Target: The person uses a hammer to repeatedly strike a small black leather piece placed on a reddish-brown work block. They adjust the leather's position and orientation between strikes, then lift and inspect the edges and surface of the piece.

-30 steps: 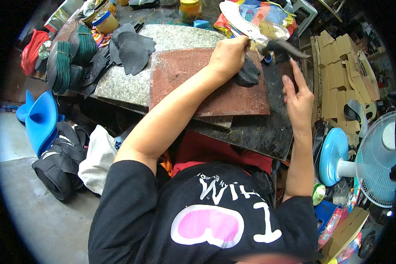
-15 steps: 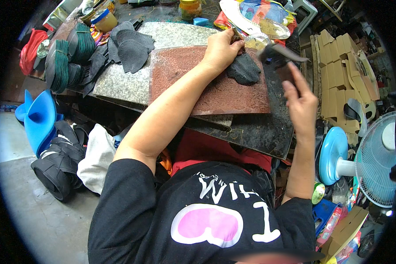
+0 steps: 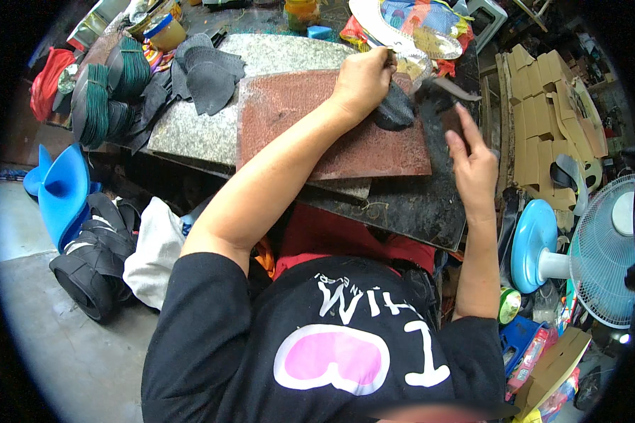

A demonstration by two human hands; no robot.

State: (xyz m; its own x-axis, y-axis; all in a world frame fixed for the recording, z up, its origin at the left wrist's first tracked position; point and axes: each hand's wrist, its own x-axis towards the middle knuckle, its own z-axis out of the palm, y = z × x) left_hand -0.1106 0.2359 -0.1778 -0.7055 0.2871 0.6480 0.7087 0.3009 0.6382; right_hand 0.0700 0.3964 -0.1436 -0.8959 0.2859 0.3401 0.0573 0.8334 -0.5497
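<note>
My left hand (image 3: 363, 83) is closed over the upper end of a dark piece of leather or fabric (image 3: 394, 113), its fingertips partly hidden. The piece lies on a reddish-brown board (image 3: 296, 151) on the table, its rounded end toward me. To the right, my right hand (image 3: 475, 166) is closed round a hammer, index finger stretched along the handle. The hammer's head (image 3: 441, 92) is blurred by motion and hangs just right of the dark piece, apart from it.
Beside the board, flat dark cut pieces (image 3: 212, 81) lie on a speckled slab (image 3: 275, 53). Spools of green cord (image 3: 95, 106) stand at the far left. A fan (image 3: 603, 250) and stacked cardboard boxes (image 3: 536, 120) are on the right.
My left hand has shifted slightly right and nearer, and the dark piece looks narrower and turned. My right hand and the hammer have moved a little left.
</note>
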